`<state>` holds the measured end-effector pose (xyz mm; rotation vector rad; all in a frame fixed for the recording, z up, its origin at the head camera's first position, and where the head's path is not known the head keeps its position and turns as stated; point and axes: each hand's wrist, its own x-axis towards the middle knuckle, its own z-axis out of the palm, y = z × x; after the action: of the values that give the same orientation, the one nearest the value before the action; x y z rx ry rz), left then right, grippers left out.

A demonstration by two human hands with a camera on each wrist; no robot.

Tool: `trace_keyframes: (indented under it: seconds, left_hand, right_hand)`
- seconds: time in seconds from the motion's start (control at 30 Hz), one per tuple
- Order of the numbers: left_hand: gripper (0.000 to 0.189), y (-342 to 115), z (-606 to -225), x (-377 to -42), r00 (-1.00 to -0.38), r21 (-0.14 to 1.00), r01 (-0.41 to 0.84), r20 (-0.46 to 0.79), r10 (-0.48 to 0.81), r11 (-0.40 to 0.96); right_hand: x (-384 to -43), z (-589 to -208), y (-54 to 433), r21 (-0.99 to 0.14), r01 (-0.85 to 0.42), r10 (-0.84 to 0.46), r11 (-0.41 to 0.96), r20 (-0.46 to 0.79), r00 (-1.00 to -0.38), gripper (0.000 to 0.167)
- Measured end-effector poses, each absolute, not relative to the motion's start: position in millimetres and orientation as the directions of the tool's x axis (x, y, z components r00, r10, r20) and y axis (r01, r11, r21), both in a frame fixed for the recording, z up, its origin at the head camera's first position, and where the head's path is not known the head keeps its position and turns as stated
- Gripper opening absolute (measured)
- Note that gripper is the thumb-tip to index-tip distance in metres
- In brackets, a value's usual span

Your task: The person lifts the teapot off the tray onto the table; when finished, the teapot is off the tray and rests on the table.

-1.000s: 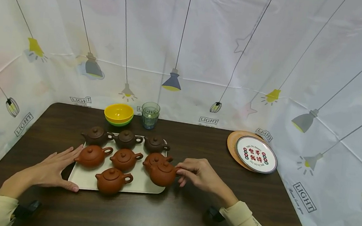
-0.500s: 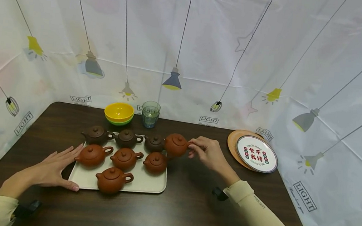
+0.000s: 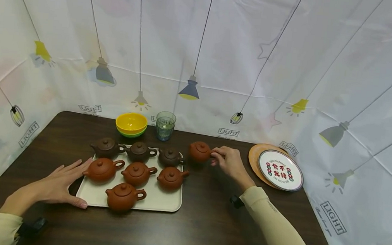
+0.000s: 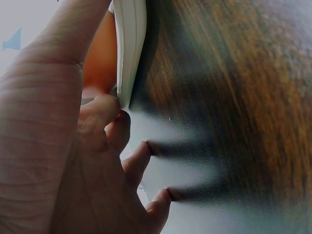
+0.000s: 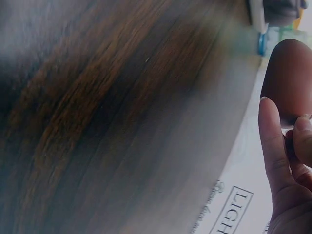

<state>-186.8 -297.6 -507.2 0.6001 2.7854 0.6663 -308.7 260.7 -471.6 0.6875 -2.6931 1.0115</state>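
Note:
My right hand (image 3: 229,162) pinches a reddish-brown clay teapot (image 3: 199,152) by its handle, behind and to the right of the white tray (image 3: 162,203). The right wrist view shows this teapot's rounded body (image 5: 288,78) beyond my fingers; I cannot tell whether it touches the table. Three dark brown teapots (image 3: 139,152) line the tray's back edge. Before them sits a row of three reddish-brown teapots (image 3: 137,174), with a single reddish-brown teapot (image 3: 121,197) in front. At the tray's left edge my left hand (image 3: 52,184) rests with spread fingers, thumb by the front corner.
Behind the tray stand a yellow bowl (image 3: 131,123) stacked on a green one and a clear glass (image 3: 165,125). To the far right, a white plate with red characters (image 3: 280,170) overlaps a round wooden board (image 3: 253,162). A printed cloth backs the dark table.
My right hand has carried its teapot from the tray's front right corner backward, then right past the tray's back right corner. My left hand has stayed by the tray.

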Motion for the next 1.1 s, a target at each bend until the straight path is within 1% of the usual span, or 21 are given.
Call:
trace_keyframes:
  seconds: [0.17, 0.4, 0.67, 0.93, 1.1]
  left_hand:
    - [0.133, -296, -506, -188, -0.89, 0.476, 0.345, -0.108, 0.443, 0.809]
    - [0.133, -298, -505, -188, -0.892, 0.493, 0.341, -0.1, 0.441, 0.8]
    - [0.132, -299, -507, -186, -0.885, 0.524, 0.34, -0.102, 0.453, 0.781]
    - [0.132, -299, -508, -187, -0.885, 0.516, 0.342, -0.105, 0.454, 0.785]
    - [0.132, -298, -508, -187, -0.884, 0.508, 0.347, -0.105, 0.456, 0.788]
  right_hand:
    - [-316, -479, 263, -0.537, -0.48, -0.369, 0.694, 0.307, -0.877, 0.012]
    - [-319, -482, 262, -0.518, -0.495, -0.388, 0.698, 0.307, -0.869, 0.013]
    - [-316, -484, 262, -0.533, -0.499, -0.41, 0.683, 0.286, -0.866, 0.014]
    - [-317, -487, 264, -0.552, -0.518, -0.427, 0.653, 0.296, -0.854, 0.016]
    - [-319, -486, 265, -0.545, -0.514, -0.429, 0.662, 0.286, -0.857, 0.016]
